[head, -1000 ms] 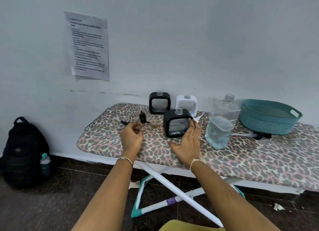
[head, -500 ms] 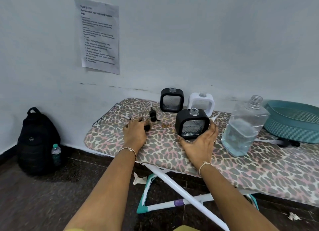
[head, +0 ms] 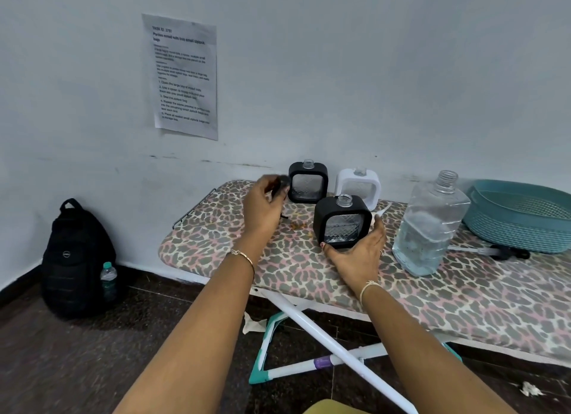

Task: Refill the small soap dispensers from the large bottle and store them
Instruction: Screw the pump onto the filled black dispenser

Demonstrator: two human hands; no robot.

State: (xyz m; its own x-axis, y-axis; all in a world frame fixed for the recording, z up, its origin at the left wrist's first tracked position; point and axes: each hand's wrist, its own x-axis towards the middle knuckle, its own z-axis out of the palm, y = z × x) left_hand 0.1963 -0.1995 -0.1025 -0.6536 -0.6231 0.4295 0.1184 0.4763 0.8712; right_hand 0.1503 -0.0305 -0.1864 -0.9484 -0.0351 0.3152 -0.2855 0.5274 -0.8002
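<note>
Judged midway at best: found front black dispenser (head: 342, 225) uncapped near large bottle (head: 429, 228), gripped at base by right hand (head: 355, 254); left hand (head: 262, 206) raised, pinching dark piece (head: 279, 184), possibly its pump; capping, remaining refills, storing outstanding.

Uncapped — near black dispenser (head: 341, 222), far black dispenser (head: 308, 181), white dispenser (head: 358, 186) — all left of the open, part-filled large bottle (head: 429, 228).

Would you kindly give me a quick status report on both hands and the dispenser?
Left grip holds black pump, raised. Right grip holds front black dispenser, neck open. Nothing between pump and neck.
</note>
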